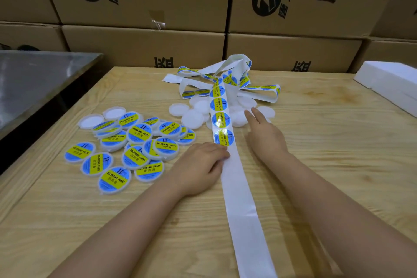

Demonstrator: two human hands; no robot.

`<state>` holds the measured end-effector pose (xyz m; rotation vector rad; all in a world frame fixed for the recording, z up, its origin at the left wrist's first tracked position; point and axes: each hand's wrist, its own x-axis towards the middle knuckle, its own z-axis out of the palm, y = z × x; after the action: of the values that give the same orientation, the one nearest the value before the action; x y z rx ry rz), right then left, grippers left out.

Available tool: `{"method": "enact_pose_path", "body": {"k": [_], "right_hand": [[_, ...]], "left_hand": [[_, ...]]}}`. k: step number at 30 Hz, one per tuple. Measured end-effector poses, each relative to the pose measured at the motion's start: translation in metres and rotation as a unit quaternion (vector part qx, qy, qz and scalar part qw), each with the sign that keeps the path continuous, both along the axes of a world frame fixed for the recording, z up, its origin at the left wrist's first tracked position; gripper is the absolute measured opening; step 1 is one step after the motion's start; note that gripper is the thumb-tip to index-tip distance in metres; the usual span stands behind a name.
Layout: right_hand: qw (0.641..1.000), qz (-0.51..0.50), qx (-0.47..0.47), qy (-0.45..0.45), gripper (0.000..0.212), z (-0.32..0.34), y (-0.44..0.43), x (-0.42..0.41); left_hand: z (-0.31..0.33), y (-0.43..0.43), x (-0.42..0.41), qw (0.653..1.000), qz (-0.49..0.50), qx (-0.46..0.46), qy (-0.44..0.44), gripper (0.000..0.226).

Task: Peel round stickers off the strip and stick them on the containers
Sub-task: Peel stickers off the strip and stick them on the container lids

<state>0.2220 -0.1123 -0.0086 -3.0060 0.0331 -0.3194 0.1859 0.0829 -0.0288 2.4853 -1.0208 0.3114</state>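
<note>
A long white backing strip runs from the near edge up the wooden table to a tangled heap at the back. Round blue-and-yellow stickers sit on its upper part; the nearest sticker lies just past my left hand. That hand's fingertips rest on the strip's left edge right below this sticker. My right hand hovers to the right of the strip, fingers straight, reaching toward the plain white containers. Several labelled containers lie piled at the left.
The wooden table has a raised rim on its left side. A white foam block lies at the right back. Stacked cardboard boxes wall off the rear. A steel surface stands to the left.
</note>
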Motion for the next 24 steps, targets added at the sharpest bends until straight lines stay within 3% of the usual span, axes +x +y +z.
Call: {"method": "enact_pose_path", "body": {"k": [4,15,18,20,24], "right_hand": [[0.998,0.004,-0.068,0.013,0.051,-0.001,0.002,0.005],[0.991,-0.008,-0.123,-0.044,0.027,-0.001,0.005,0.011],[0.993,-0.040,-0.051,-0.101,0.022,-0.004,0.002,0.006],[0.981,-0.059,0.048,-0.180,0.020,-0.006,0.002,0.000],[0.898,-0.091,0.346,-0.255,0.012,0.002,0.006,-0.016]], "left_hand": [[-0.001,0.000,0.001,1.000,0.004,0.003,0.006,0.031],[0.000,0.001,0.000,1.000,-0.007,0.003,-0.002,0.031],[0.001,0.001,0.000,1.000,-0.010,-0.005,-0.005,0.032],[0.000,0.001,0.000,1.000,0.004,-0.016,-0.004,0.036],[0.001,0.001,0.000,1.000,-0.005,-0.014,0.002,0.026]]}}
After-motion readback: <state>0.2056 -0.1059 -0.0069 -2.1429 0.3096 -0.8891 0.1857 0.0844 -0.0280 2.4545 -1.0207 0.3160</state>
